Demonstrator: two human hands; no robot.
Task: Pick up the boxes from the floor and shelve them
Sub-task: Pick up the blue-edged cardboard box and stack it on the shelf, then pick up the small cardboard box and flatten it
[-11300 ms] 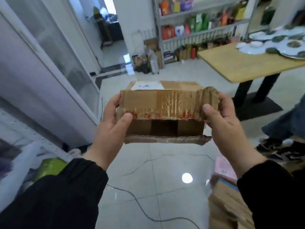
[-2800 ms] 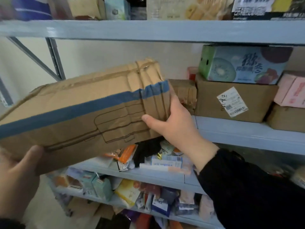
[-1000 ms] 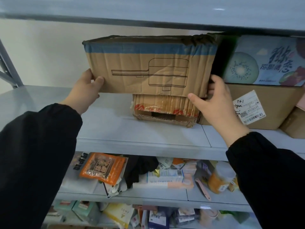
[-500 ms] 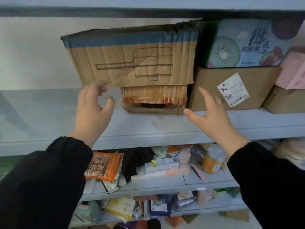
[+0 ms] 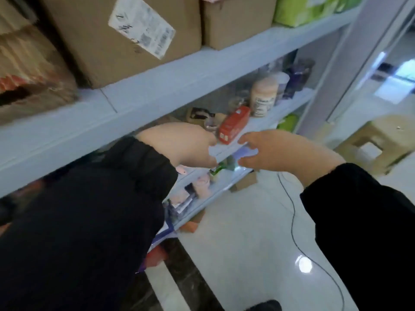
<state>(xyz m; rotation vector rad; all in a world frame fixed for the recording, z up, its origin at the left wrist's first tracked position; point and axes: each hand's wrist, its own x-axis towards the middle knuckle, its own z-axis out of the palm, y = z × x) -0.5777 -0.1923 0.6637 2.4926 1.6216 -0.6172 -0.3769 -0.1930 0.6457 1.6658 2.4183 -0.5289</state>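
Pale blue shelf (image 5: 157, 84) carries cardboard boxes (image 5: 125, 34) side by side, a crushed box (image 5: 29, 70) at far left. Left hand (image 5: 182, 144) and right hand (image 5: 280, 151) hover below, fingers loosely spread, holding nothing.

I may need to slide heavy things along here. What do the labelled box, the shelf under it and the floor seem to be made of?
The labelled box: brown corrugated cardboard, matte, with a white paper sticker. The shelf: probably painted metal, a smooth pale blue-grey with a visible seam. The floor: glossy pale tile or polished stone, judging by the sharp lamp reflection.
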